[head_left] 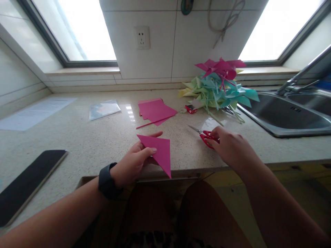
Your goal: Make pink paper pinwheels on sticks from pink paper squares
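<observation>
Pinched between the thumb and fingers of my left hand [141, 153] is a pink paper triangle [161, 151], held near the counter's front edge. My right hand [230, 141] has its fingers closed on the red handles of a pair of scissors [203, 133], low over the counter. The scissor blades point away to the left, toward the middle of the counter. Beyond my left hand lies a stack of pink paper sheets [156, 110], with a thin pink stick [148, 124] along its near side.
Finished paper pinwheels [222, 86] in pink, blue, green and yellow are heaped at the back right, beside a small red box [190, 109]. A sink [281, 132] is at the right. To the left are a phone [31, 182], a clear packet [104, 109] and a printed sheet [38, 112].
</observation>
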Demonstrator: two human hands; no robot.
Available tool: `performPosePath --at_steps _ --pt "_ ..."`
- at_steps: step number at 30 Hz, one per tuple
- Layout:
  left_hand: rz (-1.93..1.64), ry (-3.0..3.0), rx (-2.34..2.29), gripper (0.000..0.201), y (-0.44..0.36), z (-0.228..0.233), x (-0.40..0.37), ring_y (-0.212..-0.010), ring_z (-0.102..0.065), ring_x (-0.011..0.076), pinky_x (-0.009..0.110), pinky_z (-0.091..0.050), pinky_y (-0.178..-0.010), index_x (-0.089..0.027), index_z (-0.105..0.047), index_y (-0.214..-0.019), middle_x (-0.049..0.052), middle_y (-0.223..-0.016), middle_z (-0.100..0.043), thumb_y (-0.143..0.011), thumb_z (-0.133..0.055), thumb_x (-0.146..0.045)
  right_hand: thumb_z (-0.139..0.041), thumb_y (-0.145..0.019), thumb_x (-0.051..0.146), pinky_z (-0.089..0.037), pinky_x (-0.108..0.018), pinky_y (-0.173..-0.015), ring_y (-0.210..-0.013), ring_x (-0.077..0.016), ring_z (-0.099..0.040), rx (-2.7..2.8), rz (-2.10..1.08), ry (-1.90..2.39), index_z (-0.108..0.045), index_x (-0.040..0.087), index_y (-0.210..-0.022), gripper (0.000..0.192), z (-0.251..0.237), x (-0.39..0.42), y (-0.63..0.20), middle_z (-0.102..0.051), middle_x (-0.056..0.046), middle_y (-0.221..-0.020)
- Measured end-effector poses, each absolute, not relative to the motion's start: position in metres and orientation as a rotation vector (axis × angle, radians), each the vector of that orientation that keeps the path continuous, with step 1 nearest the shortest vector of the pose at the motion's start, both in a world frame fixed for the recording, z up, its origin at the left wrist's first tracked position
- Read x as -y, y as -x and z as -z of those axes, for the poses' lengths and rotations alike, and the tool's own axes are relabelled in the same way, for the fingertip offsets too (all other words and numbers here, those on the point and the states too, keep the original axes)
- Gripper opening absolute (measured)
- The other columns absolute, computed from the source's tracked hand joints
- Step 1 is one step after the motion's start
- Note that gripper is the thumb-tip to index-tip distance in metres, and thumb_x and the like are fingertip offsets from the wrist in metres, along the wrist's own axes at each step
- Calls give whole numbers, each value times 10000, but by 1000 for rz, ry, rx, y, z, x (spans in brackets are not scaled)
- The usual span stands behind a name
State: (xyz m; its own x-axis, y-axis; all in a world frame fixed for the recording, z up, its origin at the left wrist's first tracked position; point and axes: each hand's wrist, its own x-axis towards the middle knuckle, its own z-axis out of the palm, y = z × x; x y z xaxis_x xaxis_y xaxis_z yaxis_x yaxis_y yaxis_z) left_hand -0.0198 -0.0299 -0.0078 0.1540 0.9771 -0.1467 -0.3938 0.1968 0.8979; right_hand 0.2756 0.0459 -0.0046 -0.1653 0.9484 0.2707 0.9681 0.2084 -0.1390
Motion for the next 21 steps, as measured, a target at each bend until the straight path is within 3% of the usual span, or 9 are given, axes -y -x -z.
performPosePath --at_steps 7,17,19,21 --pt "-1108 -799 -863 601 23 1 29 -930 -660 198 377 -554 -891 -149 -530 -1372 108 -1129 -693 -794 -693 -119 -537 -952 443 -337 -358 -583 -688 -287 -655 2128 240 1941 -699 204 -971 289 8 -43 -270 -725 -124 -819" --pt "-1086 -790 -800 563 25 2 27 -1027 -645 219 433 -480 -1019 -179 -594 -1273 95 -1159 -673 -731 -704 -74 -476 -991 283 -458 -415 -783 -946 -306 -601 2111 358 1702 -659 155 -901 241 15 -42 -260 -672 -169 -978" --pt "-1083 -797 -788 563 26 6 26 -1036 -644 212 425 -462 -1038 -193 -597 -1273 83 -1159 -674 -735 -711 -72 -515 -979 288 -468 -425 -814 -920 -289 -601 2008 288 1585 -661 160 -898 211 6 -29 -246 -664 -147 -945" --pt "-1079 -820 -780 550 28 10 25 -1025 -649 202 408 -451 -1040 -200 -595 -1276 72 -1135 -683 -753 -723 -88 -569 -964 333 -490 -385 -769 -826 -233 -608 2017 -17 1359 -654 168 -924 191 -2 -11 -226 -660 -102 -903"
